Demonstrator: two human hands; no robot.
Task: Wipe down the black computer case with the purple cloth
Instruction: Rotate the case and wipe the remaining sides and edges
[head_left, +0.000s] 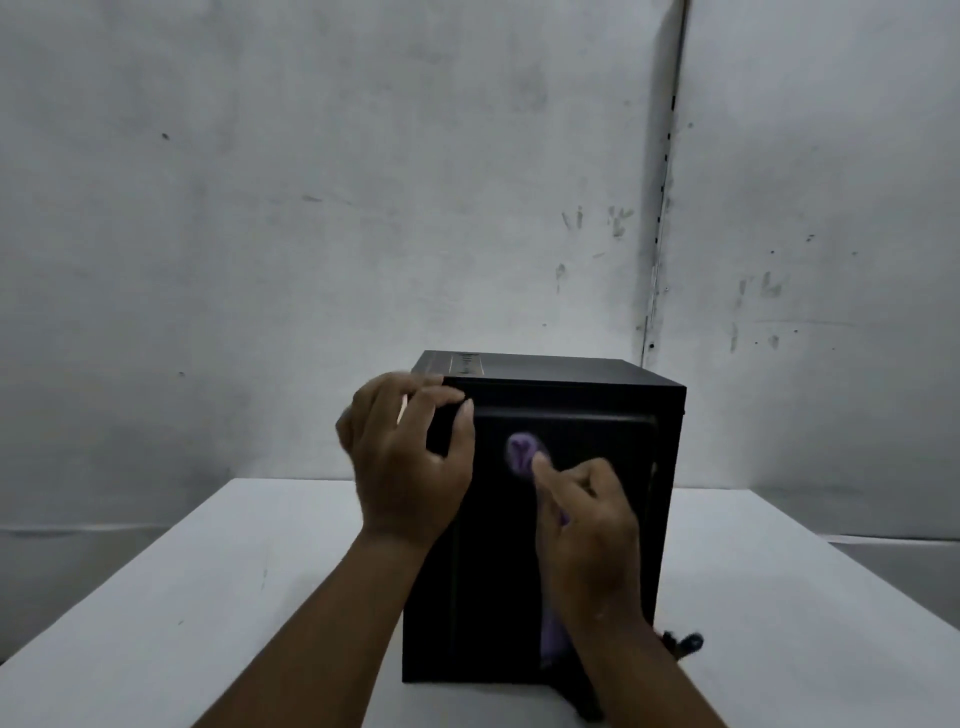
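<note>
**Wiping under way on the near panel**

The black computer case stands upright on the white worktop, centred just ahead of you. Your left hand grips its upper corner at about 10 o'clock, steadying it. Your right hand pinches the purple cloth and presses it against the near panel, a tail of cloth hanging down toward 6 o'clock. You are likely mid-task: only this panel is being worked, and the top and other sides probably remain.
</note>
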